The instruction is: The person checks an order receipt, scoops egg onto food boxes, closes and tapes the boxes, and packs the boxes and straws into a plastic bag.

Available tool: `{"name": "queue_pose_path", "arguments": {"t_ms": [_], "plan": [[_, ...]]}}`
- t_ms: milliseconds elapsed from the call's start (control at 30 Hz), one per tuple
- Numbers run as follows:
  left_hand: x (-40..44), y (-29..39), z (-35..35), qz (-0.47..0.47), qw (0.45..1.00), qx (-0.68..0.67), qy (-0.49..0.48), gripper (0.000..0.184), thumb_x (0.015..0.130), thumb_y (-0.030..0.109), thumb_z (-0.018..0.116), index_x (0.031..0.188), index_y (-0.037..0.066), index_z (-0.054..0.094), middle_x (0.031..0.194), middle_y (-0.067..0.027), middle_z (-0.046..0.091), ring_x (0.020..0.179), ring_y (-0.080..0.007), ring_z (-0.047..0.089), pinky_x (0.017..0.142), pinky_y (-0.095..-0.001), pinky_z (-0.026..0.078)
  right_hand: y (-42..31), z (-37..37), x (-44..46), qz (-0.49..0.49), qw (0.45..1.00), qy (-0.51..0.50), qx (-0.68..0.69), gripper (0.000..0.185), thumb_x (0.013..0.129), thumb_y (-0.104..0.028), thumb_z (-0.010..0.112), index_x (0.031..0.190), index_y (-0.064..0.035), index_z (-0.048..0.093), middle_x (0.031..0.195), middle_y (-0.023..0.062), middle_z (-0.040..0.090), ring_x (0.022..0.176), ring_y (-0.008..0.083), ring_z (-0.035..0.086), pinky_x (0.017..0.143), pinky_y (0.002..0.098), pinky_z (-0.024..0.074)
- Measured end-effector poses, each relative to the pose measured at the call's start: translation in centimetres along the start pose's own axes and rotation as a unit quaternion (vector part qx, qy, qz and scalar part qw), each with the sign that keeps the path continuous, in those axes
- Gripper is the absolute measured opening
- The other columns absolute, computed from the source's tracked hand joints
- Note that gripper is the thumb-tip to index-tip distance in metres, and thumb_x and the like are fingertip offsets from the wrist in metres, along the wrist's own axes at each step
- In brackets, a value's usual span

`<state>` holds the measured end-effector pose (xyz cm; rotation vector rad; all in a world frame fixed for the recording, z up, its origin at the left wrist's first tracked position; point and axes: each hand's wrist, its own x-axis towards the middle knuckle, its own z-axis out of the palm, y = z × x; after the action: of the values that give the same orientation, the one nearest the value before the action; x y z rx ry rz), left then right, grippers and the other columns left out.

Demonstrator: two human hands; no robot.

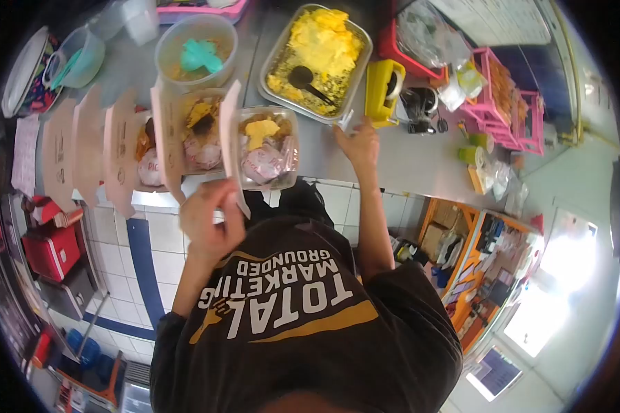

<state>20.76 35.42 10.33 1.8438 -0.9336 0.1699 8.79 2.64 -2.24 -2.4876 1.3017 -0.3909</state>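
Note:
My left hand is closed at the lower edge of an upright cardboard lid, slightly blurred. Beside that lid, a food box holds a wrapped portion with printed paper and yellow scrambled egg. My right hand reaches to the front of a yellow tape dispenser, thumb and fingers apart. A small clear piece, perhaps tape, shows by its fingertips. Above stands a metal tray of scrambled egg with a black spoon in it.
More filled boxes with raised lids line the counter to the left. Behind them are a plastic tub with a turquoise item and a clear jug. To the right stand a red bin, dark cables and a pink rack.

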Motion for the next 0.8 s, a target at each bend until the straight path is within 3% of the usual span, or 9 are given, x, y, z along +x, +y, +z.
{"name": "queue_pose_path", "arguments": {"t_ms": [267,333,467,533,600,667,733,767,800], "plan": [[0.4,4.1,18.0,0.089,0.958,-0.076,-0.261,0.041,0.082,0.009,0.074,0.12,0.0,0.06,0.105,-0.017,0.068,0.094,-0.0317,0.067,0.082,-0.0407,0.055,7.4,0.6,-1.7,-0.015,0.989,0.061,0.13,0.028,0.084,-0.012,0.072,0.106,0.0034,0.063,0.078,0.0135,0.074,0.066,0.0232,0.072,0.062,0.0357,0.0567],[-0.6,5.2,22.5,-0.071,0.97,-0.099,-0.213,0.06,0.08,0.011,0.077,0.134,0.001,0.052,0.129,-0.0223,0.057,0.116,-0.039,0.057,0.099,-0.0455,0.049,9.3,-2.2,-3.2,0.113,0.954,-0.039,0.276,0.025,0.083,-0.01,0.069,0.104,0.0025,0.066,0.072,0.0126,0.071,0.063,0.0222,0.07,0.062,0.0382,0.0566],[-0.1,7.2,26.5,-0.037,0.958,-0.009,-0.284,0.075,0.078,0.008,0.078,0.146,0.012,0.047,0.153,-0.0209,0.034,0.131,-0.0444,0.045,0.107,-0.0487,0.045,14.6,-7.9,-3.7,0.154,0.92,-0.114,0.34,0.029,0.084,-0.008,0.067,0.11,0.0052,0.063,0.075,0.0119,0.07,0.065,0.0154,0.068,0.062,0.0344,0.0572],[0.0,7.2,28.8,0.021,0.943,0.0,-0.332,0.07,0.077,0.007,0.078,0.142,0.012,0.053,0.153,-0.0201,0.035,0.132,-0.0443,0.044,0.107,-0.0489,0.045,18.2,-9.6,-3.2,0.24,0.837,-0.225,0.437,0.038,0.084,-0.007,0.066,0.118,0.0074,0.059,0.084,0.0145,0.071,0.069,0.0171,0.069,0.062,0.0327,0.0583],[0.2,7.0,31.7,0.103,0.925,-0.046,-0.364,0.046,0.078,0.007,0.077,0.122,0.008,0.068,0.141,-0.0163,0.052,0.126,-0.0384,0.052,0.103,-0.0462,0.048,21.4,-11.1,-1.8,0.25,0.829,-0.265,0.425,0.041,0.086,-0.007,0.065,0.124,0.007,0.056,0.087,0.0149,0.071,0.072,0.0178,0.069,0.063,0.0317,0.0587],[-0.3,7.4,35.2,0.077,0.912,-0.093,-0.392,0.039,0.08,0.009,0.076,0.118,0.006,0.069,0.126,-0.0162,0.061,0.118,-0.0358,0.058,0.098,-0.0448,0.05,24.2,-11.3,-1.5,0.266,0.816,-0.308,0.411,0.046,0.087,-0.007,0.064,0.129,0.0065,0.053,0.091,0.0153,0.07,0.075,0.0186,0.07,0.063,0.0306,0.0591],[0.2,8.4,38.3,0.048,0.897,-0.144,-0.414,0.033,0.082,0.01,0.074,0.114,0.005,0.071,0.111,-0.016,0.069,0.109,-0.0332,0.064,0.092,-0.0433,0.052,26.9,-11.1,-1.1,0.157,0.887,-0.265,0.344,0.037,0.089,-0.007,0.06,0.124,0.0053,0.059,0.094,0.0133,0.071,0.079,0.0203,0.07,0.067,0.0339,0.0589],[1.2,8.7,39.9,-0.041,0.867,-0.158,-0.471,0.026,0.083,0.01,0.073,0.108,0.003,0.071,0.099,-0.0164,0.07,0.097,-0.033,0.067,0.086,-0.0421,0.053,28.0,-11.1,-0.2,0.157,0.888,-0.264,0.343,0.037,0.089,-0.007,0.06,0.124,0.0053,0.059,0.094,0.0133,0.071,0.079,0.0203,0.07,0.067,0.0339,0.0589],[2.3,9.0,41.4,-0.131,0.827,-0.169,-0.52,0.02,0.085,0.01,0.072,0.103,0.001,0.072,0.086,-0.0168,0.071,0.085,-0.0329,0.069,0.08,-0.0409,0.054,29.0,-11.1,0.7,-0.07,0.946,-0.15,0.278,0.031,0.091,-0.01,0.061,0.119,0.004,0.063,0.094,0.0135,0.072,0.077,0.0227,0.07,0.069,0.0366,0.0586]]}}
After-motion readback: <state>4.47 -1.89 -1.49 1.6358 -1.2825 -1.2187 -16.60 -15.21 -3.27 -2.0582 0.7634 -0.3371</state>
